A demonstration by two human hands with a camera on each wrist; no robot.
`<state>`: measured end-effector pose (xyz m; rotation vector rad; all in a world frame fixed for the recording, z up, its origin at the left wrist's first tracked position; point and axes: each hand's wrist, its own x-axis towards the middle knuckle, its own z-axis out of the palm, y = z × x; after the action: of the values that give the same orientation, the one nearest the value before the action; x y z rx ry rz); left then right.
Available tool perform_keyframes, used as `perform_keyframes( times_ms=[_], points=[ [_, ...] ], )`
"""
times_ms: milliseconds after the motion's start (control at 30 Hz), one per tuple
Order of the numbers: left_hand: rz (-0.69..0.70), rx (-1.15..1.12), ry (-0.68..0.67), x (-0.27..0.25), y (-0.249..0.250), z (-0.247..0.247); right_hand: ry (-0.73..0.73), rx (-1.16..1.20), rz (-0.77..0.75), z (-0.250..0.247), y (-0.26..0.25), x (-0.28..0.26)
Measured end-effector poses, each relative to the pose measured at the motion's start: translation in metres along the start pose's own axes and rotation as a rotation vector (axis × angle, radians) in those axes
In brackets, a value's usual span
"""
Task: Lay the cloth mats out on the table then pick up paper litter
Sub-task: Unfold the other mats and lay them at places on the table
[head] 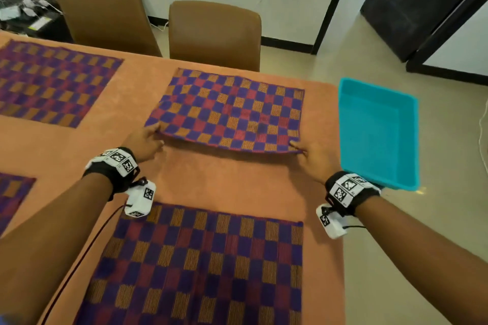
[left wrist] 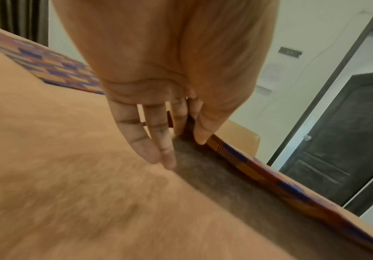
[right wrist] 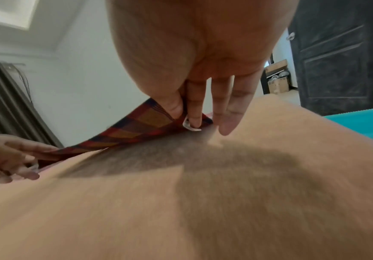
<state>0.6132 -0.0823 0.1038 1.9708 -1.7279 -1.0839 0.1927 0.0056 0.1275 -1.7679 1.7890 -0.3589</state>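
Observation:
A checkered purple, red and orange cloth mat (head: 229, 109) lies on the orange-covered table (head: 219, 177), its near edge lifted slightly. My left hand (head: 149, 140) pinches its near left corner and my right hand (head: 307, 153) pinches its near right corner. In the left wrist view, thumb and forefinger of the left hand (left wrist: 186, 135) clamp the mat (left wrist: 270, 172) edge. The right wrist view shows the right hand (right wrist: 186, 116) pinching the mat (right wrist: 141, 126) corner, where a small white tag hangs. No paper litter is visible.
Three more mats lie flat: one in front of me (head: 208, 266), one at far left (head: 50, 82), and one at the left edge (head: 12, 195). A turquoise tray (head: 377, 132) overhangs the table's right edge. Two brown chairs (head: 214, 34) stand behind the table.

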Motion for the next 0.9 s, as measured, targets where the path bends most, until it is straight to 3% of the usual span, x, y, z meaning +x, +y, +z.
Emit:
perform_keyframes(
  times_ms=[67,433,667,900],
  points=[
    [-0.015,0.006,-0.012,0.000,-0.017,0.011,-0.034,-0.043,0.008,0.013,0.004,-0.006],
    [-0.264,-0.468,0.147,0.017,-0.032,0.014,0.035,-0.158,0.140,0.010,0.011,-0.008],
    [-0.208,-0.422,0.073,0.018,-0.018,0.021,0.104,-0.209,0.257,0.010,0.025,-0.012],
    [-0.188,-0.377,0.074,0.016,-0.014,0.019,0.060,-0.231,0.221,0.017,0.029,-0.018]
  ],
)
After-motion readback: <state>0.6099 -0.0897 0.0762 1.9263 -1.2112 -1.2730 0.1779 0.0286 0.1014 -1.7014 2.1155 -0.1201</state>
